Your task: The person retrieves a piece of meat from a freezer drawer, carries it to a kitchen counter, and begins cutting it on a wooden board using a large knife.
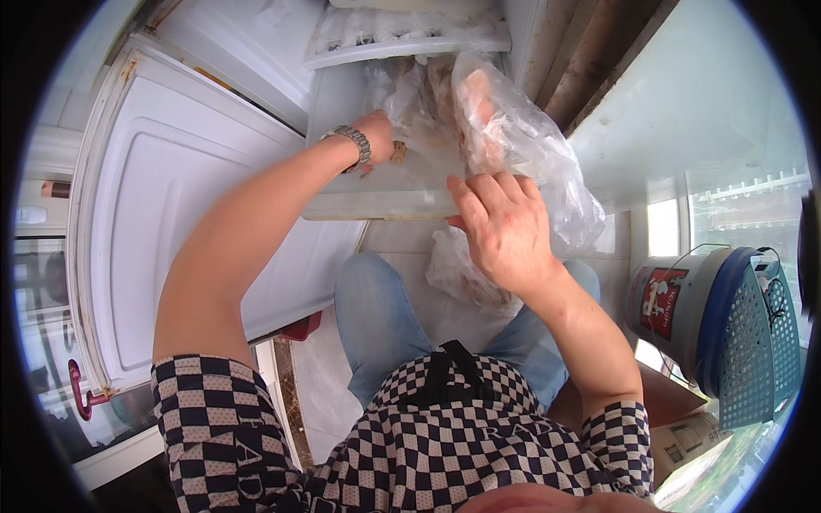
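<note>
A freezer drawer (pixel 378 204) is pulled out before me, with clear plastic bags in it. My left hand (pixel 374 136), with a metal watch at the wrist, reaches inside the drawer; its fingers are curled and partly hidden, so what it holds cannot be told. Beside it lies a small brown piece (pixel 399 152), perhaps food. My right hand (pixel 503 218) is at the drawer's front edge, its fingertips hidden from view. Just beyond it, a clear plastic bag with pinkish contents (pixel 482 122) hangs over the drawer's right side. Another plastic bag (pixel 465 269) is below the drawer, between my knees.
The open white freezer door (pixel 192 211) stands at the left. A frosted shelf (pixel 410 45) is above the drawer. At the right are a bucket with a blue rim (pixel 667 308) and a perforated teal plastic piece (pixel 747 353). A pale panel (pixel 693 115) rises at upper right.
</note>
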Tool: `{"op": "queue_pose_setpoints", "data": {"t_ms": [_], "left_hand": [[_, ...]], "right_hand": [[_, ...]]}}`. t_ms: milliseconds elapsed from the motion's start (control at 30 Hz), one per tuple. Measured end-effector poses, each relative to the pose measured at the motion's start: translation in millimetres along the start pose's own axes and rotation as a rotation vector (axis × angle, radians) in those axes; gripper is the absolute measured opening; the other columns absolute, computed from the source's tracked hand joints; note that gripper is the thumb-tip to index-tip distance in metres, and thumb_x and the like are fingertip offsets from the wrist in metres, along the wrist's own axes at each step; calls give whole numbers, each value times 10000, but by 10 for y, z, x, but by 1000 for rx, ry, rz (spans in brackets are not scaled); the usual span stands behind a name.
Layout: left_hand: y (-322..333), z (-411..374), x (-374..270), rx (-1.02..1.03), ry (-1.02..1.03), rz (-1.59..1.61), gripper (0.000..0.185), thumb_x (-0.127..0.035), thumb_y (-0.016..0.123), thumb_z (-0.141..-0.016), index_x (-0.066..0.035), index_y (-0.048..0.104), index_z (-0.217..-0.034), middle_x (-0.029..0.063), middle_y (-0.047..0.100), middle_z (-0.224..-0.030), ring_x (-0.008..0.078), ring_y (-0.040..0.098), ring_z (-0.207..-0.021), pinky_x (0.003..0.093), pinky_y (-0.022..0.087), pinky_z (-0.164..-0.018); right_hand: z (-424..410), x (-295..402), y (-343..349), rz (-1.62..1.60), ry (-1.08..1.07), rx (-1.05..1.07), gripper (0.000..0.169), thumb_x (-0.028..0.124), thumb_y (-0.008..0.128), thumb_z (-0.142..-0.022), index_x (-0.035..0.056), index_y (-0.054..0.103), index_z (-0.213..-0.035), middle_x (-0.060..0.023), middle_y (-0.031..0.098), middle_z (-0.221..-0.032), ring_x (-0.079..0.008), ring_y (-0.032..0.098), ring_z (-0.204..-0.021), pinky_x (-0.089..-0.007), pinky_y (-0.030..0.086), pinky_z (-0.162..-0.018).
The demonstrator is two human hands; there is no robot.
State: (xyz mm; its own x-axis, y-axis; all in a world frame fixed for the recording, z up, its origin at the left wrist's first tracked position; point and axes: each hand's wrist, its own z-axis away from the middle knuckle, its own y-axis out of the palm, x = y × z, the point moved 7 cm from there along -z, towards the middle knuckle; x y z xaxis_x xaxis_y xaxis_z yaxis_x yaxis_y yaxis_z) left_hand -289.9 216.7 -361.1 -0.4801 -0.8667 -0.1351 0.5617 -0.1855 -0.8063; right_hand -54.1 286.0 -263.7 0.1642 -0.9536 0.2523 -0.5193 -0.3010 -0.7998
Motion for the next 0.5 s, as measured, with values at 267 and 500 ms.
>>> {"op": "queue_pose_setpoints", "data": {"t_ms": [267, 500], "left_hand": [[-352, 342, -258, -511, 329, -355, 337, -43, 627, -757, 2, 531, -1077, 202, 622, -1014, 378, 631, -956, 477, 529, -806], [-569, 287, -385, -662, 549, -355, 163, -23, 588, -727, -23, 599, -890, 165, 628, -898, 368, 618, -875, 459, 512, -731]], "right_hand": [[-16, 20, -25, 19, -4, -24, 393, 178, 687, -742, 51, 609, -1106, -43, 570, -901, -216, 551, -830, -352, 420, -750], [3, 13, 58, 33, -11, 11, 405, 181, 694, -737, 54, 599, -1110, -42, 567, -883, -221, 558, -815, -357, 427, -733]]}}
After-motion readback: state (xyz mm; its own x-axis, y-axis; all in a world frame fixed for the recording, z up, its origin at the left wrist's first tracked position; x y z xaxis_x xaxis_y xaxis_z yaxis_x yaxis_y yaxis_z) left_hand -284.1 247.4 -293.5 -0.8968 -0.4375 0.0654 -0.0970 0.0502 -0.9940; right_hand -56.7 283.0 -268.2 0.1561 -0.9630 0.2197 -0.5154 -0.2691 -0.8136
